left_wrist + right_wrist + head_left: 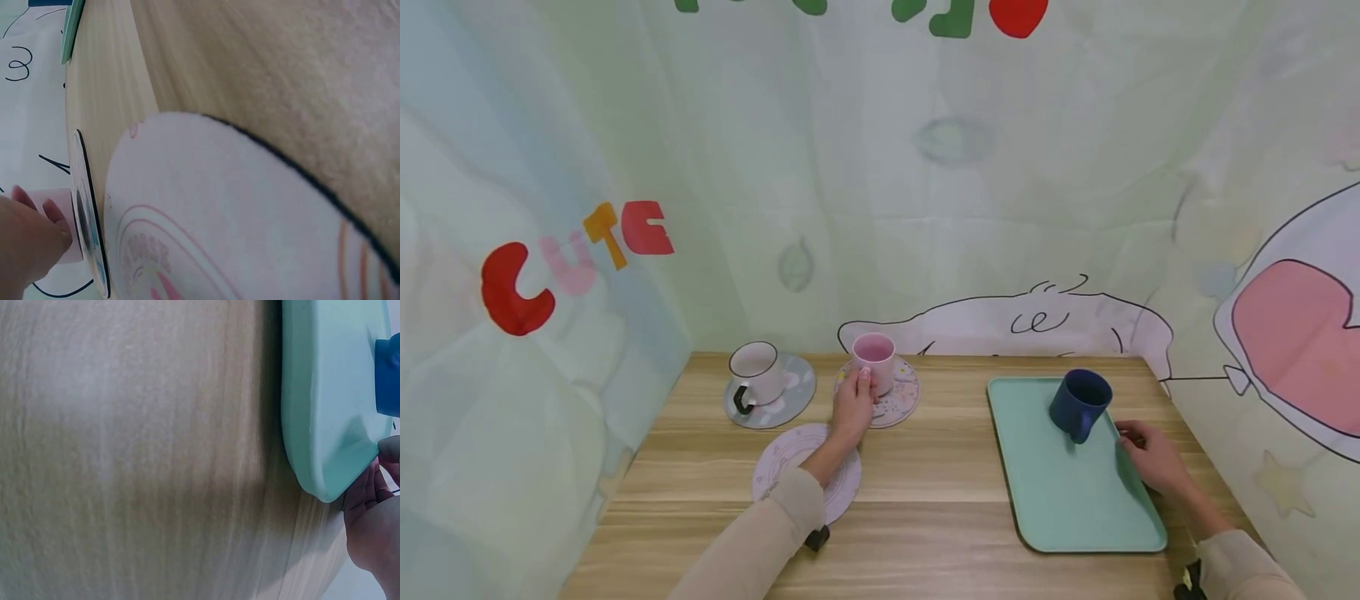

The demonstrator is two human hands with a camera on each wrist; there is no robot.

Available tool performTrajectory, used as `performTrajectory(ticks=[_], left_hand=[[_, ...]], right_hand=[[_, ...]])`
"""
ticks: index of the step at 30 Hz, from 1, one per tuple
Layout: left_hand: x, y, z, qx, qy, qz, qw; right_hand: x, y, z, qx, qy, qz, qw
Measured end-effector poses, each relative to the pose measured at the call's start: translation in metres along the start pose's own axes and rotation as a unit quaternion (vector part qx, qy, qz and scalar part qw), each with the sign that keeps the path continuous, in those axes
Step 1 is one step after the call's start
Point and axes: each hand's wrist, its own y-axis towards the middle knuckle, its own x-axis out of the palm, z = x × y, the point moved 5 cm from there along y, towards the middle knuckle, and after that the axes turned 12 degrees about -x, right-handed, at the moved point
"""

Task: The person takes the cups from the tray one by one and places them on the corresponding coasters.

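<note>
Head view: from where I stand, the left hand (853, 407) has its fingers and thumb closed about the side of the pink cup (883, 367), which sits upright over a patterned round mat (908, 396) near the far edge of the surface (940, 475), at twelve o'clock. Whether its base touches the mat I can't tell.

Around that cup, a white mug (767, 382) on a blue-grey mat (801, 387) is at nine o'clock, and a lilac mat (772, 467) lies at seven, under the forearm. Toward four is the green tray (1075, 500), a dark blue mug (1078, 404) standing at its own twelve. The right hand (1153, 457) pinches the tray's rim at about two o'clock, thumb on top.

The cup looks like glazed ceramic, so I'd expect it light, rigid, a bit slick and easily chipped; the best hold is low around the wall. The tray seems thin and stiff; opposite rims would keep it level, lest the mug slide.
</note>
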Motion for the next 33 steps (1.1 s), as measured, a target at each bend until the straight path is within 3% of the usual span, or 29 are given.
performTrajectory(ticks=[5, 11, 19, 33], left_hand=[[0.0019, 0.0012, -0.0030, 0.000, 0.006, -0.009, 0.9999], [0.0018, 0.0035, -0.0074, -0.021, 0.011, -0.019, 0.9995], [-0.0007, 0.0016, -0.0024, -0.034, 0.016, -0.023, 0.9990], [0.0031, -0.0030, -0.0060, -0.037, 0.025, -0.045, 0.9980]], right_hand=[[0.0015, 0.0008, 0.0013, 0.001, 0.005, 0.000, 1.0000], [0.0025, 0.0005, 0.0018, -0.001, 0.006, -0.001, 1.0000], [0.0010, 0.0002, 0.0032, -0.002, 0.000, 0.004, 1.0000], [0.0007, -0.0012, 0.0024, -0.012, -0.003, 0.008, 0.9999]])
